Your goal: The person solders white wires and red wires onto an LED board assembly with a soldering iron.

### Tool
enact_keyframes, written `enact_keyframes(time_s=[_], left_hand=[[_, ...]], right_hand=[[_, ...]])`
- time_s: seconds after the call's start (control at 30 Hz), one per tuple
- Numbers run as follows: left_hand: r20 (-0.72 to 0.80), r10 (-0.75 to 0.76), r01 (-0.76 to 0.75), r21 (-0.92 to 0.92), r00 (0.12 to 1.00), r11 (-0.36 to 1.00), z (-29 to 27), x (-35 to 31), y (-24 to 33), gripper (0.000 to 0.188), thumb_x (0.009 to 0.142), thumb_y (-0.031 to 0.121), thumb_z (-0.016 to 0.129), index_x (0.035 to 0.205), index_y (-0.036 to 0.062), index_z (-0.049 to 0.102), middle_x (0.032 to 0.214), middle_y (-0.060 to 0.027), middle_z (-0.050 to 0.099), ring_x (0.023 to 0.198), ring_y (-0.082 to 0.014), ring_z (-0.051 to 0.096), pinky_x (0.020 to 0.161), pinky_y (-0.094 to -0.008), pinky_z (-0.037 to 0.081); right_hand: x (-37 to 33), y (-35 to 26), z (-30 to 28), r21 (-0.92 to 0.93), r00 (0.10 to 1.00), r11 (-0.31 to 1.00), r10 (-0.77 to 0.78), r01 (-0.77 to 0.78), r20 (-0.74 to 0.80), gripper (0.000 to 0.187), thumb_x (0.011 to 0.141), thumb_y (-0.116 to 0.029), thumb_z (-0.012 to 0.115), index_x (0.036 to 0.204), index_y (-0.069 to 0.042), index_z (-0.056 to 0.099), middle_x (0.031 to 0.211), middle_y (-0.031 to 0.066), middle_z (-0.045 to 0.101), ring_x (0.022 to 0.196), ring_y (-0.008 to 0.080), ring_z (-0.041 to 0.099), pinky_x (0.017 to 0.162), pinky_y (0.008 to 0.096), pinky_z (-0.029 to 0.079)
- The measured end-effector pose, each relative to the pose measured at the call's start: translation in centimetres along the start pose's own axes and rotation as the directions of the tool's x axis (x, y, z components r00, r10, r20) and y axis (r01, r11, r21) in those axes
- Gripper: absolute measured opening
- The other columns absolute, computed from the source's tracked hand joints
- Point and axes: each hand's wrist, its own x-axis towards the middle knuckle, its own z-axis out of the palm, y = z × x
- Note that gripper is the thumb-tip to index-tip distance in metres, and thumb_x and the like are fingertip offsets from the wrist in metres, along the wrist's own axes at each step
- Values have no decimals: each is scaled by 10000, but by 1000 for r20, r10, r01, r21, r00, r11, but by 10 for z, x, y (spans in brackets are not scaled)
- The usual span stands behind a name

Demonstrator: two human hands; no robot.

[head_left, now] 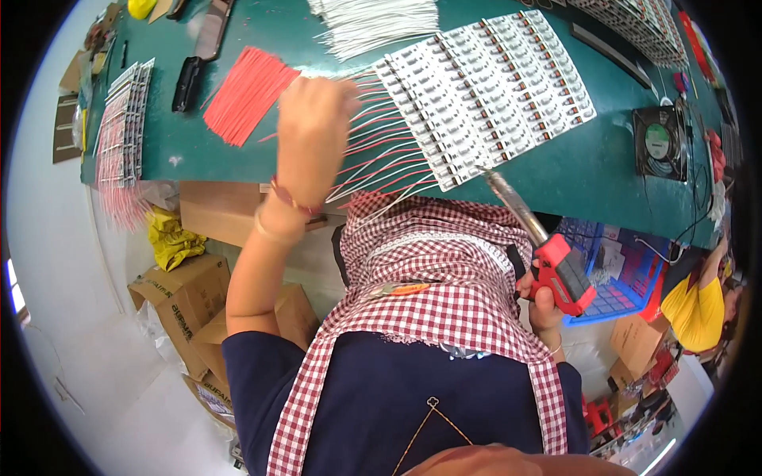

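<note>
My left hand (311,119) is raised over the table with its fingers curled together, beside a bundle of red wires (248,95). Whatever the fingertips pinch is hidden. To its right lies a white panel of small circuit boards (488,99), set at a slant. Red and white wires (381,147) trail from the panel's left edge, some hanging over the table's front. In my right hand (544,308) is a red and black soldering gun (562,274), its metal tip pointing up and left by the panel's lower edge. I cannot tell whether the tip touches the panel.
White wires (377,24) lie behind the panel. Wired panels (125,119) stand at the table's left end; more panels (635,28) are stacked at the far right. A small fan (660,143) sits on the right. Below are a blue crate (615,297) and cardboard boxes (178,309).
</note>
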Motion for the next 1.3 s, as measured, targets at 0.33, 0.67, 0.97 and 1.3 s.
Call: enact_keyframes(time_s=[0.33, 0.67, 0.97, 1.3], left_hand=[[242, 24, 24, -193, 970, 981, 28, -58, 81, 163, 723, 34, 707, 814, 73, 578, 1008, -55, 583, 974, -242, 547, 834, -406, 397], [207, -41, 77, -169, 978, 983, 34, -65, 81, 184, 713, 16, 690, 847, 42, 568, 1128, -78, 600, 1032, -257, 568, 866, -426, 403], [226, -47, 91, -188, 973, 978, 32, -62, 81, 173, 712, 17, 696, 836, 36, 577, 1123, -82, 597, 1032, -261, 565, 859, -424, 406], [230, -50, 95, -190, 972, 977, 32, -62, 79, 171, 711, 12, 698, 836, 30, 583, 1124, -87, 592, 1023, -263, 564, 853, -423, 409]], right_hand=[[-2, 22, -4, -200, 990, 977, -44, 71, 137, 197, 811, -243, 686, 798, -47, 669, 716, 51, 663, 631, 204, 652, 575, 306, 505], [9, 19, 3, -240, 979, 959, -114, 153, 168, 169, 798, -223, 676, 792, -54, 665, 717, 52, 649, 602, 215, 639, 554, 309, 493], [9, 14, 2, -294, 973, 935, -154, 200, 172, 141, 789, -195, 657, 788, -54, 663, 718, 56, 661, 618, 233, 654, 541, 319, 491], [12, 11, 8, -283, 977, 943, -131, 175, 166, 162, 806, -206, 647, 778, -48, 665, 703, 60, 658, 603, 240, 653, 540, 330, 502]])
